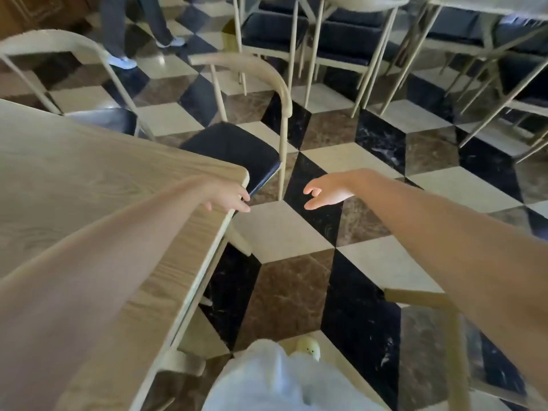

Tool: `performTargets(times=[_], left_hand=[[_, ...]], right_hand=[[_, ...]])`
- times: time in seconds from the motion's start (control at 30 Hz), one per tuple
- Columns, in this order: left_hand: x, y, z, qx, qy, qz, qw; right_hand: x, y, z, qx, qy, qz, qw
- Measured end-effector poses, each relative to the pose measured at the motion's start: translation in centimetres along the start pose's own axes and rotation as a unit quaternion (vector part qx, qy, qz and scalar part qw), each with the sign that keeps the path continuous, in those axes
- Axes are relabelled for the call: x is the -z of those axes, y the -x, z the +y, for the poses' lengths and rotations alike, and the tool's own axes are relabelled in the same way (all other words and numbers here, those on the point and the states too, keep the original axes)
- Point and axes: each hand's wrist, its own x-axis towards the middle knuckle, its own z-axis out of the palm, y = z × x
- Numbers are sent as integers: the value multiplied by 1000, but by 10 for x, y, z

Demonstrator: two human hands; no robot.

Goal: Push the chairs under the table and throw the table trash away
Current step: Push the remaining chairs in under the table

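A light wooden table (89, 185) fills the left side. My left hand (232, 198) lies over its near right corner, fingers apart and empty. My right hand (324, 194) hangs open above the floor, a little right of that corner, holding nothing. A cream chair with a dark seat (237, 146) stands just beyond the corner, its seat partly under the table edge and its curved back (252, 66) toward the room. A second chair (98, 114) stands further left along the table's far side. No trash shows on the visible tabletop.
Another chair's back (444, 321) stands close at my lower right. More chairs and a table (370, 40) crowd the far side. A person's legs (133, 34) walk at the upper left. The checkered marble floor (296, 232) lies between.
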Motion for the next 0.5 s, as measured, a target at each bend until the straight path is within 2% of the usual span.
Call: performTargets(times=[0.27,0.5], left_hand=[[79,-70,22,64,79,102,990],[170,-171,14,89,140,73,984]], right_hand=[[108,-69,77,68,25,14,997],[214,-165,123,116,106,13,988]])
